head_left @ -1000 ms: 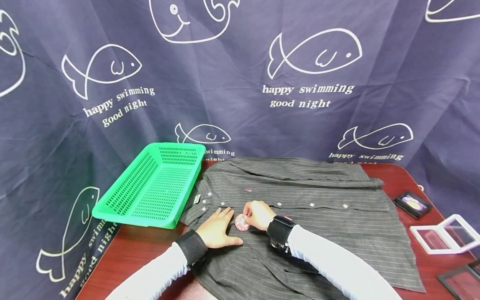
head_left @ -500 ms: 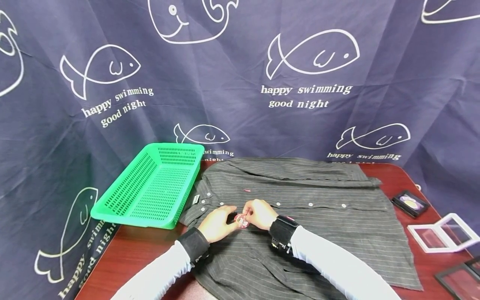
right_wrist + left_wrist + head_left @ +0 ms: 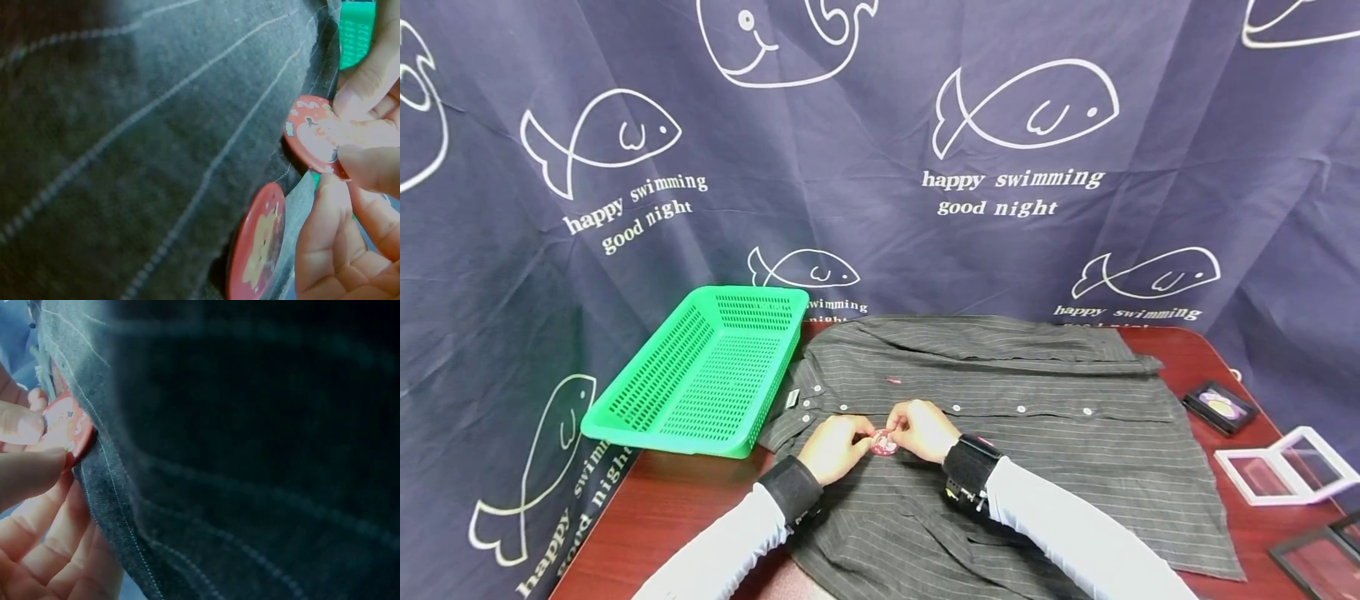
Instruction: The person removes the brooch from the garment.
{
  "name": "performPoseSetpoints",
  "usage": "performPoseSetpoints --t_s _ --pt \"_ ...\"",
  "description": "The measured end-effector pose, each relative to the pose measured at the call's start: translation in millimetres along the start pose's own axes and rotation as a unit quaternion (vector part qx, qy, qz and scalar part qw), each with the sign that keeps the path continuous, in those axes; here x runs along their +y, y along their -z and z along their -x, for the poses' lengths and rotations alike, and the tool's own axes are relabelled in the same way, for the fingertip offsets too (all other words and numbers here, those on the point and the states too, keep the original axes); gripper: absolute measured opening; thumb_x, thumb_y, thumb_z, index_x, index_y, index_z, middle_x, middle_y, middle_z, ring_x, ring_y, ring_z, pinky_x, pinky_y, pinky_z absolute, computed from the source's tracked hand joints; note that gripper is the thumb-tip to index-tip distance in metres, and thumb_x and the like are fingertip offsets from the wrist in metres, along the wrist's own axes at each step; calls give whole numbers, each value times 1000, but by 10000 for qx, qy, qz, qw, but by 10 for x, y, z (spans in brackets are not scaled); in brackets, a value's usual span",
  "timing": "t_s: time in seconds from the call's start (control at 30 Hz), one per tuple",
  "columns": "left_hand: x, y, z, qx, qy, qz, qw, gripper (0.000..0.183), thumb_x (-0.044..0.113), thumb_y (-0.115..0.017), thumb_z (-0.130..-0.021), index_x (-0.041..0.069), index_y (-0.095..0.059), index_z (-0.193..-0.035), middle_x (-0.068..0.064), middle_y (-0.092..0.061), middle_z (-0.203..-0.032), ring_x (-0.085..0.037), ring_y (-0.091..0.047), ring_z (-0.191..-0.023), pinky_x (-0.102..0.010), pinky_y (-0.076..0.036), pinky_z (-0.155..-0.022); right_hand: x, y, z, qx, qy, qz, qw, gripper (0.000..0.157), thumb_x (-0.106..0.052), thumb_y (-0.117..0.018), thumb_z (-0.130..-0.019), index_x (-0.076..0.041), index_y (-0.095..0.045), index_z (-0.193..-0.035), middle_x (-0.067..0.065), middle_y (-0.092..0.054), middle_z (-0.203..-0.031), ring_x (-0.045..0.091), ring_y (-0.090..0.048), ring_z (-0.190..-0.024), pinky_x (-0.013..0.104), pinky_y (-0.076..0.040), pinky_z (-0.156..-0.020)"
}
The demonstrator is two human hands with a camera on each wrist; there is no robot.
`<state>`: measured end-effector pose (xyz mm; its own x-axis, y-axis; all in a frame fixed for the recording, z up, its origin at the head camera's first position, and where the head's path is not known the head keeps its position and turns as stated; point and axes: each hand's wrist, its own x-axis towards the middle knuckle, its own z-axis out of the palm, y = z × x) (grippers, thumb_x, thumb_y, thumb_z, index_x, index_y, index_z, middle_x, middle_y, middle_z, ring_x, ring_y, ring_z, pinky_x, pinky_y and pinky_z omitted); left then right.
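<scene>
The person's left hand (image 3: 833, 450) and right hand (image 3: 927, 432) meet over a dark grey, white-pinstriped cloth shirt (image 3: 1112, 471) spread out with its collar toward the basket side. Between them is a small, round, red-rimmed badge with a pale printed picture (image 3: 884, 442), sitting against the shirt front, on the person's side of its button line and nearer the collar than the hem. Fingers of both hands pinch the badge by opposite edges. Another round red badge, with a yellow figure (image 3: 256, 250), shows against the shirt cloth near the first one.

Just past the shirt's collar I see a rectangular green plastic basket with slotted sides (image 3: 662, 442). Off the shirt's hem, on the reddish-brown wooden surface (image 3: 677, 500), lie a flat black case with a purple-and-yellow face (image 3: 1223, 407) and an open white frame (image 3: 1288, 468). Behind the shirt hangs a blue-violet curtain with white fish outlines (image 3: 865, 183).
</scene>
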<state>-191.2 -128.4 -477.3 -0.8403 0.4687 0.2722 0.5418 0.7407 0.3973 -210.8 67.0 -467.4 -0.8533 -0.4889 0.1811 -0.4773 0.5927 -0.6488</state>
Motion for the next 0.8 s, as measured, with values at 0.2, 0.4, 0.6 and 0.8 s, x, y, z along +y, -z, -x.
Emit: performPoseSetpoints --t_s 0.2,0.4,0.6,0.8 --pt "-19 -32 9 242 -75 -127 9996 4 16 -74 -84 19 -72 -82 9 -71 -80 -5 -64 -72 -24 -49 -64 -21 17 19 18 172 111 9998 4 -6 -71 -73 -8 -69 -76 -3 -66 -67 1 -50 -60 18 -41 -56" --pt "-22 -38 37 501 -178 -183 9984 6 16 -74 -85 20 -70 -81 9 -71 -80 -6 -64 -71 -25 -49 -62 -70 42 81 235 609 726 9952 5 -10 -73 -76 -12 -69 -79 -4 -64 -73 6 -57 -67 23 -46 -62" --pt "-8 -18 55 601 -238 -144 9978 6 15 -74 -85 19 -71 -82 7 -71 -82 -6 -65 -73 -25 -50 -64 -97 50 121 305 826 991 9912 4 -9 -71 -76 -11 -71 -80 -4 -63 -72 6 -56 -65 22 -45 -60" --pt "7 5 56 657 -332 -131 9972 6 13 -74 -84 18 -70 -82 6 -71 -81 -7 -66 -73 -25 -50 -65 -126 49 139 539 1132 1337 9830 4 -10 -72 -76 -12 -69 -77 -4 -61 -70 7 -54 -64 23 -45 -59"
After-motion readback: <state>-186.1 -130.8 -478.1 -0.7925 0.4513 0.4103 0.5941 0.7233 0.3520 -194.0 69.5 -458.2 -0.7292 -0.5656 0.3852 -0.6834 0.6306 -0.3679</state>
